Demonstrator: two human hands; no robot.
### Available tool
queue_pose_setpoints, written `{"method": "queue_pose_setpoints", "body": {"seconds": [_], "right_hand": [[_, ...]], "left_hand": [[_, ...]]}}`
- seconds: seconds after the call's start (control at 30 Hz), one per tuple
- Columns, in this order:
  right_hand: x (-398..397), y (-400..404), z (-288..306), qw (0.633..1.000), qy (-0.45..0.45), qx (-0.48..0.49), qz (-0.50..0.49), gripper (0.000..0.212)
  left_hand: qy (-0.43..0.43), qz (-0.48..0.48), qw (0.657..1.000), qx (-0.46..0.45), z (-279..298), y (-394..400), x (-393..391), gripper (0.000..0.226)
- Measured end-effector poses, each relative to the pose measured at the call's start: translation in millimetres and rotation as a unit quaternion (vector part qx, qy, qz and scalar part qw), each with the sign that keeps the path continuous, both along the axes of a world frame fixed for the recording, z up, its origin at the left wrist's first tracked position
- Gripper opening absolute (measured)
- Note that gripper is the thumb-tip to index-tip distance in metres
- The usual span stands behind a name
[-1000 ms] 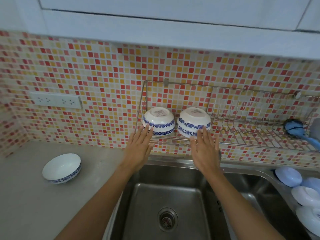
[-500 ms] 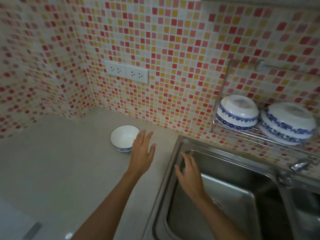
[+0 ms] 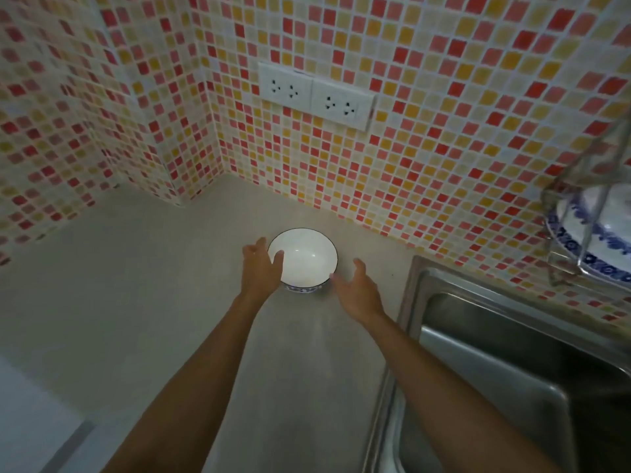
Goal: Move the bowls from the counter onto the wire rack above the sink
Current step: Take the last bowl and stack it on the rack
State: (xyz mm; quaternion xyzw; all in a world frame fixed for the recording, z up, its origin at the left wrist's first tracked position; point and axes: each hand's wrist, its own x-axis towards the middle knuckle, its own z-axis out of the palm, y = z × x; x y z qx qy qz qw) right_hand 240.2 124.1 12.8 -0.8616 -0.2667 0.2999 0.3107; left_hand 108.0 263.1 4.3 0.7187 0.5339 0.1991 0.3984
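A mosaic-tiled wall point(image 3: 102, 107) in red, pink, yellow and white meets a second tiled wall at the corner; a white double power socket point(image 3: 316, 95) sits on the back wall above the pale counter point(image 3: 136, 302); the left hand point(image 3: 261, 269) reaches to the left edge of a white bowl point(image 3: 304, 259) with a dark rim and a blue-patterned base, its fingers spread and straight, the thumb lying over the bowl's rim, not clamped on it; the bowl stands upright on the counter near the back wall; the right hand point(image 3: 356, 288) hangs just beside the bowl's right side, fingers loose and apart, holding nothing; further right lies the stainless sink point(image 3: 495, 353); at the right edge a wire rack point(image 3: 560, 206) holds an upturned blue-and-white bowl point(image 3: 587, 233) above the sink
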Motion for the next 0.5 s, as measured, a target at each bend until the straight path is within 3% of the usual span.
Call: {"method": "queue_pose_setpoints", "body": {"seconds": [0.17,0.3,0.4,0.5], "right_hand": [[-9,21,-14,0.997,0.057,-0.045,-0.006,0.077],[-14,31,-26,0.994,0.099,-0.030,-0.030,0.062],[-17,37,-23,0.987,0.151,-0.009,-0.058,0.031],[-16,39,-22,0.983,0.167,0.005,-0.079,0.031]], "left_hand": [[0.009,-0.007,0.998,-0.068,-23,17,9,0.048],[-0.008,0.018,0.994,-0.112,-35,17,9,0.042],[-0.046,0.051,0.986,-0.154,-38,14,10,0.039],[-0.077,0.072,0.977,-0.183,-37,11,12,0.038]]}}
